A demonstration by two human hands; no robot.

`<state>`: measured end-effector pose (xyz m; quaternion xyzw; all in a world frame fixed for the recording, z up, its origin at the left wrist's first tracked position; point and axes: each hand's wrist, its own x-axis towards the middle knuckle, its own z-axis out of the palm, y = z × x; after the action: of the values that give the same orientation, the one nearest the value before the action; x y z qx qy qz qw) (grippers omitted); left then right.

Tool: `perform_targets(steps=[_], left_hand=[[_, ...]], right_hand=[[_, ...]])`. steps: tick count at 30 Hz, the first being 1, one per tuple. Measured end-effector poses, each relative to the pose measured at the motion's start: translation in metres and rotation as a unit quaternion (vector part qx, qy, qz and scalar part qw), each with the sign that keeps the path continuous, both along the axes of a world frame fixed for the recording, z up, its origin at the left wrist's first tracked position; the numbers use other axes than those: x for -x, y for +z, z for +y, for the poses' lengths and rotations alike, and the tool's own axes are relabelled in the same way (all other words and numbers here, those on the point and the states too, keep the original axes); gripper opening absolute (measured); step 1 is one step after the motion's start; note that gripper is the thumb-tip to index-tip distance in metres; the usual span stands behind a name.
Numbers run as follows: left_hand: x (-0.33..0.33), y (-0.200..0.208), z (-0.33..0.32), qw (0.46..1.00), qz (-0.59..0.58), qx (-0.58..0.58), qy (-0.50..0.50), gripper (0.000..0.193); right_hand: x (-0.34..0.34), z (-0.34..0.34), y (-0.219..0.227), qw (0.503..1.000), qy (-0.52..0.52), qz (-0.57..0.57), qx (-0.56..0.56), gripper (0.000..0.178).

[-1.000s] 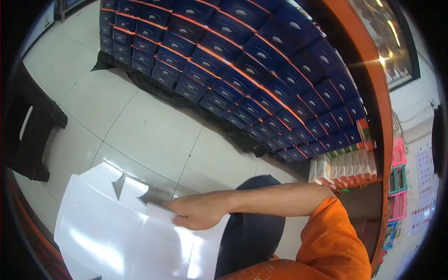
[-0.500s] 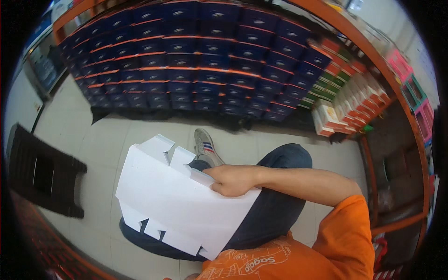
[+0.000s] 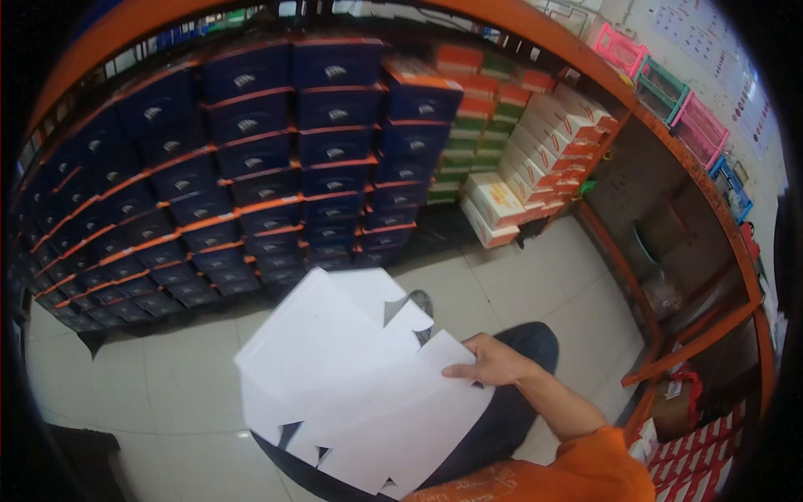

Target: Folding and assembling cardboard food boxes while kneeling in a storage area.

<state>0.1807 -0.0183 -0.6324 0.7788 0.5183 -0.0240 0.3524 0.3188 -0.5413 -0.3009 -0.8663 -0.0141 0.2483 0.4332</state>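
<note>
A large white die-cut cardboard sheet (image 3: 360, 385), cut with slots and flaps like an unfolded box, lies over my lap. At its right edge, my right hand (image 3: 489, 361) pinches a flap, the thumb on top and the other fingers hidden beneath. Dark slots show along the sheet's upper right and lower edges. My left hand is not in view. A shoe tip (image 3: 420, 301) peeks out behind the upper flaps.
Dark blue boxes (image 3: 251, 167) with orange edges are stacked ahead and to the left. Beside them stand green-and-orange boxes (image 3: 477, 125) and white-and-orange boxes (image 3: 493, 201). An orange metal rack (image 3: 711, 176) curves along the right. A dark stool (image 3: 84, 452) stands at lower left.
The view has swung to the right, showing more of the rack. My right hand has shifted along the sheet's edge, and the flap under it now lies flatter.
</note>
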Motion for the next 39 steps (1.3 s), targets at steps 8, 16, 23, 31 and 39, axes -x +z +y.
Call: perform_targets(steps=[8,16,23,31,39], left_hand=[[0.024,0.049,-0.008,0.963,-0.094,-0.141,0.209,0.035],[-0.100,0.223,-0.349,0.819,-0.035,0.154,-0.552,0.074],[-0.111,0.211,-0.398,0.812,-0.021,0.112,-0.573,0.085],[-0.128,0.165,-0.391,0.814,-0.027,0.195,-0.547,0.082],[-0.137,0.122,-0.355,0.699,0.033,0.548,-0.459,0.030]], right_hand=[[0.048,-0.017,-0.051,0.989,-0.090,-0.114,-0.012,0.029],[0.114,-0.032,-0.151,0.972,-0.137,-0.075,-0.174,0.057],[0.111,-0.042,-0.155,0.967,-0.110,-0.052,-0.224,0.072],[0.098,-0.053,-0.186,0.944,-0.089,-0.026,-0.316,0.065],[0.081,-0.044,-0.157,0.964,-0.142,0.011,-0.227,0.044]])
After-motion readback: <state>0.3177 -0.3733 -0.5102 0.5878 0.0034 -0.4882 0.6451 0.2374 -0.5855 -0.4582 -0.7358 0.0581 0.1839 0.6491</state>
